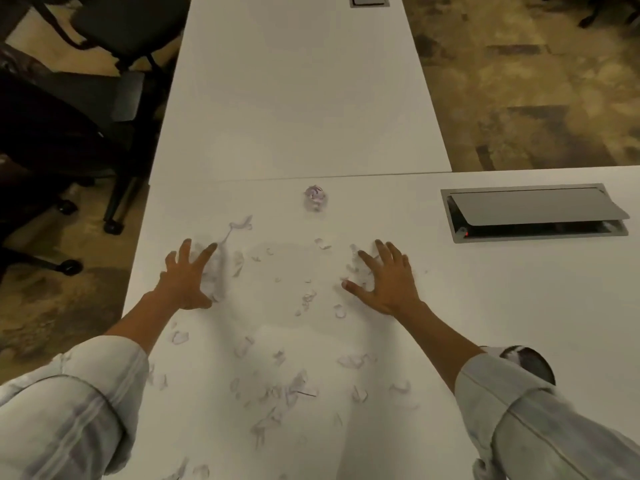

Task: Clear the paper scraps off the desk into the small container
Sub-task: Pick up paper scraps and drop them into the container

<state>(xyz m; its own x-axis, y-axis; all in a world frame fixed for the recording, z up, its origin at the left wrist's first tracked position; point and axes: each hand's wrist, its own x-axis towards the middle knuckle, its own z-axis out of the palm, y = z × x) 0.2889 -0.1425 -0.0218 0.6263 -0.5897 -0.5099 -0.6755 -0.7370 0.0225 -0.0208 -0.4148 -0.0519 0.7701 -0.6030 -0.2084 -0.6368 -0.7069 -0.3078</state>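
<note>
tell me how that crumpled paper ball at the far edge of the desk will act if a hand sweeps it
The crumpled paper ball looks small and loosely wadded, so it is probably very light and would skid or roll at a light push. Its creased, uneven surface suggests a wobbly roll rather than a straight one. It sits apart from the flat paper scraps, which would more likely slide.

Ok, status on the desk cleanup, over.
Left hand, right hand spread flat on scraps. Paper scraps litter desk. Small container behind right sleeve. Nothing blocking.

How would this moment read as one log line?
left hand: spread on torn white paper scraps | right hand: same | crumpled paper ball: untouched
</note>
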